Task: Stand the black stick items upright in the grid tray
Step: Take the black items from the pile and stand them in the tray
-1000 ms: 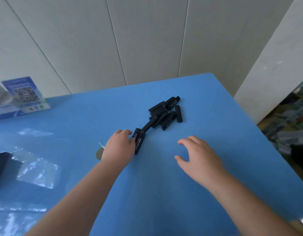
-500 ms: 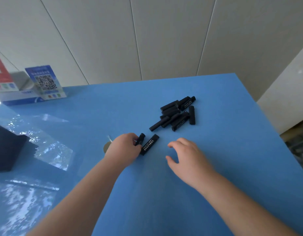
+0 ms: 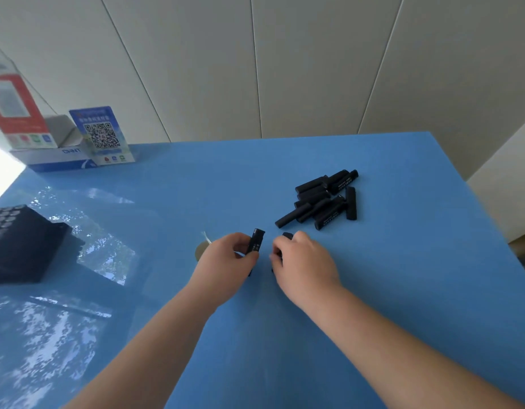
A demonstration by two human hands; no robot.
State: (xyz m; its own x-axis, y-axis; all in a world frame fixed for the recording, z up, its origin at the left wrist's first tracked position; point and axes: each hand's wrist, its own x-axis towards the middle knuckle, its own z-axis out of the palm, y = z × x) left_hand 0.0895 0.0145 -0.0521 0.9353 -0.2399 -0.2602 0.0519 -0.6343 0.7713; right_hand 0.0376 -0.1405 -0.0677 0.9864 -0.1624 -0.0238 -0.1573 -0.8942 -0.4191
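A pile of several black sticks (image 3: 326,199) lies on the blue table (image 3: 403,276), right of centre. My left hand (image 3: 226,264) grips one black stick (image 3: 256,241) nearly upright, its top end above my fingers. Beside it, my right hand (image 3: 304,262) is curled over a second black stick (image 3: 287,235); only its far tip shows. The black grid tray (image 3: 17,240) stands at the table's left edge, well away from both hands.
Clear plastic bags (image 3: 105,255) lie between the tray and my hands, more at the lower left. A small round disc (image 3: 200,250) sits just left of my left hand. A QR-code sign (image 3: 103,137) and boxes (image 3: 46,156) stand at the back left. The table edge runs along the right.
My left hand has lifted its stick from lying flat to nearly upright. My right hand moved left and closed over the second stick that lay beside it. The view swung left, showing the tray.
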